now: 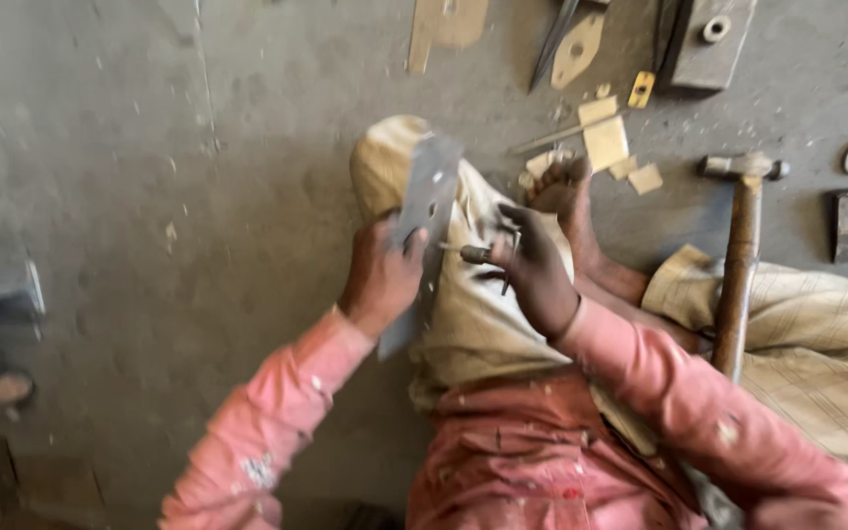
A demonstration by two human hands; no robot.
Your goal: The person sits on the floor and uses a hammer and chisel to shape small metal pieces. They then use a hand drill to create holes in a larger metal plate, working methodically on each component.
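The left hand [380,280] is gripping a grey metal plate [422,221] upright over the lap, fingers closed around its edge. The right hand [532,265] is pinching a small punch [478,254] against it; holding the plate steady would help. No containers are showing; a hammer [738,245] is lying right.

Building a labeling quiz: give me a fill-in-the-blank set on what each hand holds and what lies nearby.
1. The left hand holds a flat grey metal ____.
2. The right hand holds a thin ____-coloured tool against the plate.
3. A ____ with a wooden handle lies on the floor to the person's right.
4. Both sleeves are ____.

Missing: plate; dark; hammer; pink
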